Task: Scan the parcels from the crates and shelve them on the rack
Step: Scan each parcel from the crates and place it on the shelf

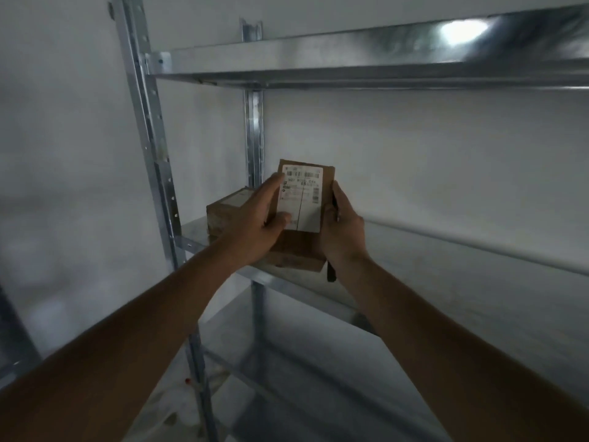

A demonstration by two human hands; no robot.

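A brown cardboard parcel [302,199] with a white barcode label lies at the front left of the metal rack's middle shelf [446,269]. My left hand [258,224] grips its left side, thumb on the label. My right hand [342,231] holds the right side of the parcel and also keeps a thin black object [331,272], perhaps a scanner, against it. A second brown parcel [226,212] sits behind and to the left, in the shelf's corner, touching or nearly touching the first.
The rack's upper shelf [350,62] spans overhead, and a lower shelf [302,362] shows below. Perforated steel uprights [153,154] stand at the left. White walls lie behind and to the left. The middle shelf stretches bare to the right.
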